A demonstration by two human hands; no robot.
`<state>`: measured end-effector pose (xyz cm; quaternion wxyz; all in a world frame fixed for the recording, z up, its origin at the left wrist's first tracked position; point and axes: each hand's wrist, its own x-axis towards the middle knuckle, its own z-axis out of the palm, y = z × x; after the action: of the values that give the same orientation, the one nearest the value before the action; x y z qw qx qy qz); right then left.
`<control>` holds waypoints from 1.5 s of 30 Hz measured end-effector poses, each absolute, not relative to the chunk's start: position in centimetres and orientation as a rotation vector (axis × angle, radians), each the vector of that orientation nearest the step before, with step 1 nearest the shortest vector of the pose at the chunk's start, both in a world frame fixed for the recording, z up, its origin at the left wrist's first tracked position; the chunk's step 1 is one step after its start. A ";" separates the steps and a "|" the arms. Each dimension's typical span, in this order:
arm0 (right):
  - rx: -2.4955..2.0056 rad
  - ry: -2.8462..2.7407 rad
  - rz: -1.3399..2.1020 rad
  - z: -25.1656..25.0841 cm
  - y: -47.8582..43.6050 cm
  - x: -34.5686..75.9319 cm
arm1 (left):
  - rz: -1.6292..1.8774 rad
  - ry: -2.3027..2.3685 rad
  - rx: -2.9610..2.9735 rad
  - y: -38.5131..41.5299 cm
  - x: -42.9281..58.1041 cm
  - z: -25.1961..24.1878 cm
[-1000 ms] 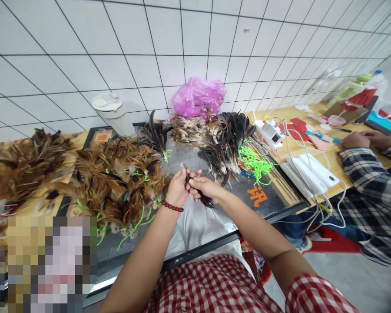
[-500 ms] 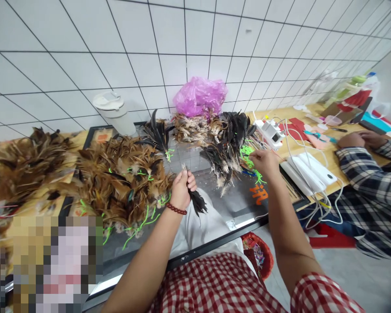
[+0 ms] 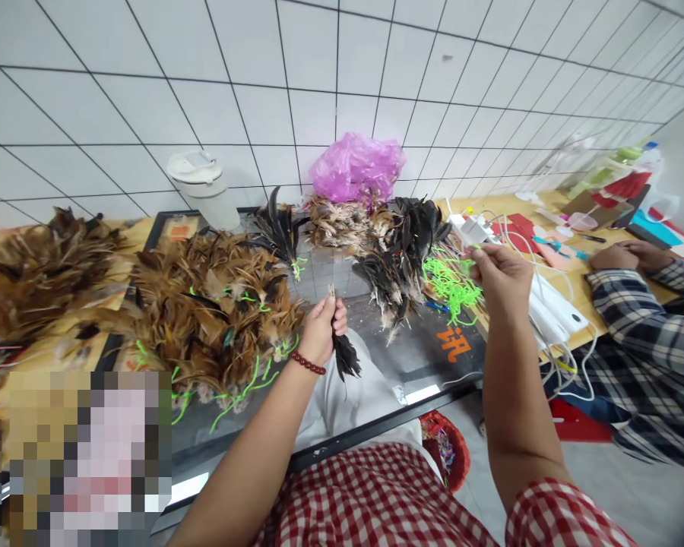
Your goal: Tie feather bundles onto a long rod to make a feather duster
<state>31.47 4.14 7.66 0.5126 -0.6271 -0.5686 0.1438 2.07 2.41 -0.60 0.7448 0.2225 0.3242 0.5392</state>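
My left hand (image 3: 322,328) is wrapped round a small bunch of black feathers (image 3: 346,355). Their pale quill ends poke up above the fingers, and the dark tips hang down. My right hand (image 3: 505,275) is closed in a pinch, with a bit of bright green tie (image 3: 477,246) showing at the fingertips. Just left of it lies a tangled heap of green ties (image 3: 454,287). Loose black feathers (image 3: 391,275) are piled between the two hands, towards the back. A tied black feather bunch (image 3: 279,232) lies beyond my left hand.
Brown feather bunches (image 3: 216,296) with green ties spread over the left. Behind stand a white lidded cup (image 3: 205,194) and a pink plastic bag (image 3: 356,167). White power strips and cables (image 3: 555,311) lie at right, near another person's plaid sleeve (image 3: 632,300). A red basket (image 3: 456,448) is below.
My right hand has lifted from the green tie heap and moved right, a bit of green now at its fingertips. My left hand keeps hold of the black feathers.
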 end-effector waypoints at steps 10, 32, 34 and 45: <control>-0.992 -1.215 1.341 6.6 4.4 19.1 | 1.227 0.666 0.675 0.9 1.8 2.0; -0.930 -1.304 1.531 4.9 4.1 16.7 | 1.015 0.743 0.776 0.9 1.9 1.5; -0.937 -1.277 1.490 4.6 4.2 16.4 | 1.026 0.775 0.759 1.1 1.6 1.5; -1.651 -1.679 0.033 5.9 5.7 27.2 | 1.068 0.984 0.680 2.6 -0.6 2.1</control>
<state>27.24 5.73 5.90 0.3834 -0.6475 -0.6585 0.0130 -0.60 2.56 2.09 0.6954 0.3047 0.4411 0.4785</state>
